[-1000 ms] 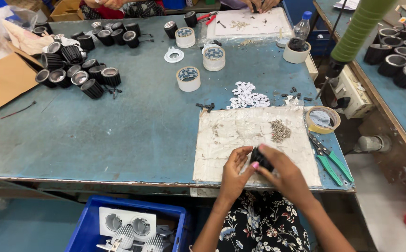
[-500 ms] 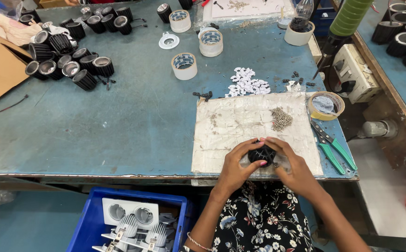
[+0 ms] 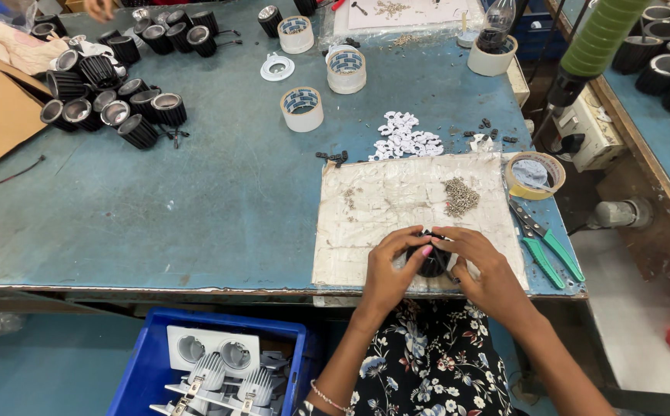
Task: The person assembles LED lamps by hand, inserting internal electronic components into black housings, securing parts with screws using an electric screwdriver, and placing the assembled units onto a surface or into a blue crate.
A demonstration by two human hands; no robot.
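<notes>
Lower centre: left hand (image 3: 387,271) and right hand (image 3: 483,271) both curled tight round small black housing (image 3: 432,260), over worn white mat (image 3: 381,208) at bench (image 3: 196,208) edge. Beyond: screw pile (image 3: 460,196), green pliers (image 3: 547,246), tape rolls (image 3: 303,108), black housings (image 3: 112,100) upper left.

Small black round housing (image 3: 432,260) sits between my left hand (image 3: 391,270) and right hand (image 3: 487,271); mostly hidden by my fingers, only its dark top and side showing; held just over the near edge of the worn white mat (image 3: 396,202); exact tilt not clear; fingertips of both hands touching it.
</notes>
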